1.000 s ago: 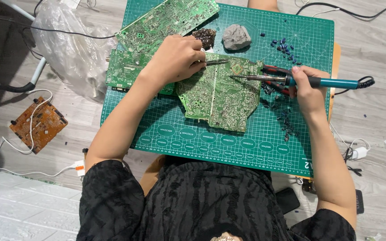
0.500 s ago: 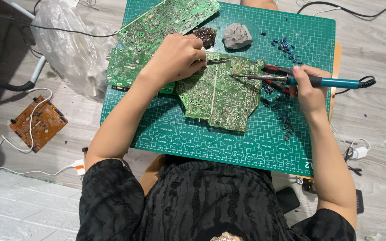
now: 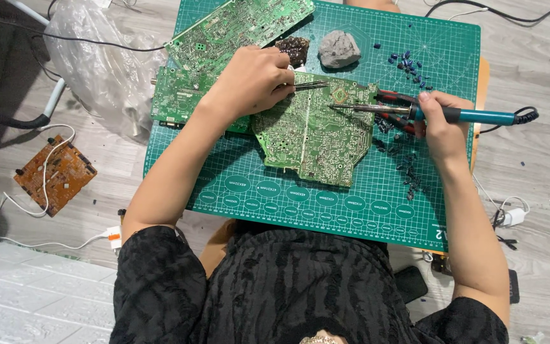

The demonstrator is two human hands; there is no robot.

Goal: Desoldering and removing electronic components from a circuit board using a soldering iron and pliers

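nothing much shifts: left hand (image 3: 249, 83) stays pinched on tweezers (image 3: 310, 85), right hand (image 3: 439, 124) stays wrapped round soldering iron (image 3: 415, 113), both at the circuit board (image 3: 313, 134).

Probably a home electronics repair corner: green cutting mat (image 3: 351, 210) on grey floor planks (image 3: 542, 76), scattered circuit boards (image 3: 55, 173), loose cables (image 3: 65, 38).

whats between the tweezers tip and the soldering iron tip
In the head view, only bare green circuit board lies between the tweezers and the soldering iron tip; nothing else sits there.
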